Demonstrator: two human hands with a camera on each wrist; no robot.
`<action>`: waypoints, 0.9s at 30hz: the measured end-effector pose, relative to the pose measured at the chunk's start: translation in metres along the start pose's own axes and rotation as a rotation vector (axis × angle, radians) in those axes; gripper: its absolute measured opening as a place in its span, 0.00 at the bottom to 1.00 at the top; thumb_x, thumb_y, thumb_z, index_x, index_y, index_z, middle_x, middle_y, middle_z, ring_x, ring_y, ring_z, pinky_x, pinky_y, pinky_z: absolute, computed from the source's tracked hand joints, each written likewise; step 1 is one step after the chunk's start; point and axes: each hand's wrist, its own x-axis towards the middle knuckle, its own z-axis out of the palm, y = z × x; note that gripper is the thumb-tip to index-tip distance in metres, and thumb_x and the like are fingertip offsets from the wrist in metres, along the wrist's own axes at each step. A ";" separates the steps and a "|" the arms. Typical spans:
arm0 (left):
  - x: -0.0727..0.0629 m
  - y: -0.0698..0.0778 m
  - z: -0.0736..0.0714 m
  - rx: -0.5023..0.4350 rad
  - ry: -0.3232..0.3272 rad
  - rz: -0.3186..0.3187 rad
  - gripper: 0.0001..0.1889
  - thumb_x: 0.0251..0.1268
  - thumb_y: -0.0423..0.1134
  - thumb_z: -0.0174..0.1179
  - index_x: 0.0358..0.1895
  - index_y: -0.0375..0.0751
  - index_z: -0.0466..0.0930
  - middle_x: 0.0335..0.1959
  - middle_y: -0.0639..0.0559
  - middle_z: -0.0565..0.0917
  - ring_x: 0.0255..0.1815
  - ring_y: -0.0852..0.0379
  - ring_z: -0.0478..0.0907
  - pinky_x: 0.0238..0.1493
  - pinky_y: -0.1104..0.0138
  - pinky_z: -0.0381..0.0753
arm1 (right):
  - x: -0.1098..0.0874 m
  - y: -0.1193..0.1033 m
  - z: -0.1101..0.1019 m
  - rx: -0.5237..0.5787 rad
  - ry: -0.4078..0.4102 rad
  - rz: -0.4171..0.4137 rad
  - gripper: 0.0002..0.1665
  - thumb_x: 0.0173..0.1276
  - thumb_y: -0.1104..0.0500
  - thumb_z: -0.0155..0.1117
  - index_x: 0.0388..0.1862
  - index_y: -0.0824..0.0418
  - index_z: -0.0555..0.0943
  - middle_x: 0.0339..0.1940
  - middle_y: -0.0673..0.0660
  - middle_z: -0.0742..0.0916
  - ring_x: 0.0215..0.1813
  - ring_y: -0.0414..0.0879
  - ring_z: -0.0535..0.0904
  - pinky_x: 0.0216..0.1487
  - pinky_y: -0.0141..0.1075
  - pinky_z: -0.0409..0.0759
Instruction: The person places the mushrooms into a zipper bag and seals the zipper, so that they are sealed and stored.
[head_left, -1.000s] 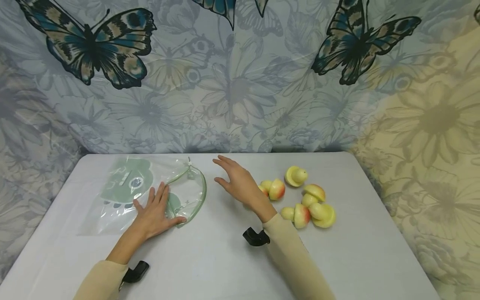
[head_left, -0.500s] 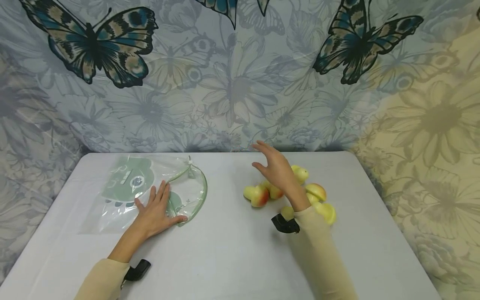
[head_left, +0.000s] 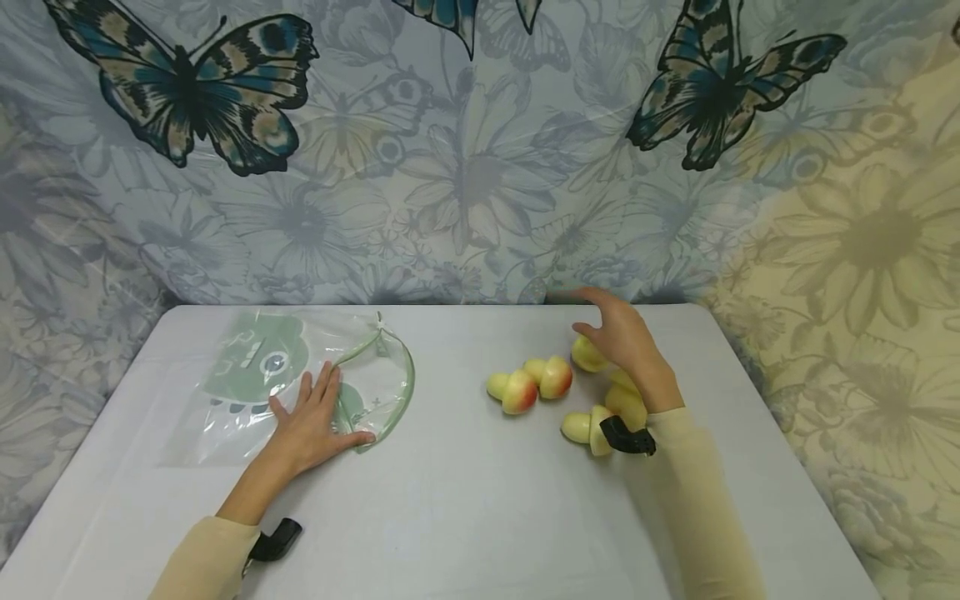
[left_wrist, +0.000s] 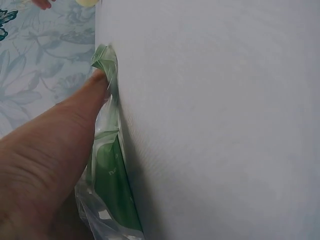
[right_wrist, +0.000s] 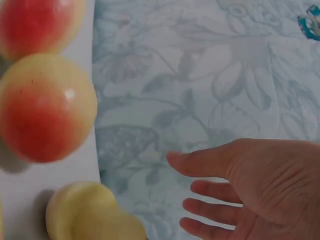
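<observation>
My left hand (head_left: pixel 303 433) lies flat with spread fingers on a clear plastic bag (head_left: pixel 247 367) with green print and a green-edged opening. In the left wrist view the thumb rests against the bag's green edge (left_wrist: pixel 111 180). My right hand (head_left: pixel 628 337) hovers at the back right above several yellow and red fruit-shaped pieces, its fingers apart and holding nothing. A red-and-yellow piece (head_left: pixel 519 392) and another red-and-yellow piece (head_left: pixel 557 377) lie left of it. A yellow piece (head_left: pixel 587 354) is just below its thumb. The right forearm and wrist camera partly hide other pieces.
The white table (head_left: pixel 450 517) ends at a back edge against a patterned butterfly cloth (head_left: pixel 480 167). A yellow piece (head_left: pixel 576 427) lies beside the right wrist's black camera (head_left: pixel 628 437). Another black camera (head_left: pixel 276 540) is on the left wrist.
My right hand has moved right, from near the bag to over the fruit pieces at the back right, uncovering the two left clusters. The left hand has stayed on the bag.
</observation>
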 end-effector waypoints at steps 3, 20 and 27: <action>0.000 0.000 0.001 -0.005 -0.002 0.002 0.63 0.48 0.69 0.66 0.76 0.27 0.47 0.77 0.31 0.48 0.74 0.24 0.43 0.54 0.19 0.34 | -0.002 0.010 -0.004 0.004 -0.013 0.016 0.32 0.67 0.65 0.66 0.69 0.68 0.69 0.69 0.69 0.72 0.70 0.67 0.64 0.67 0.60 0.64; 0.002 0.000 0.000 -0.019 -0.021 -0.005 0.64 0.49 0.68 0.67 0.76 0.27 0.45 0.78 0.31 0.46 0.74 0.24 0.41 0.54 0.19 0.31 | -0.020 0.030 -0.003 -0.004 -0.079 0.048 0.35 0.61 0.64 0.72 0.66 0.72 0.71 0.66 0.73 0.74 0.68 0.69 0.66 0.66 0.60 0.64; 0.002 0.000 0.000 -0.028 -0.024 -0.004 0.64 0.49 0.68 0.67 0.76 0.27 0.45 0.78 0.31 0.46 0.74 0.24 0.40 0.54 0.19 0.31 | -0.027 0.038 0.002 0.001 -0.063 0.023 0.33 0.59 0.68 0.72 0.63 0.74 0.73 0.63 0.75 0.75 0.64 0.70 0.69 0.62 0.60 0.68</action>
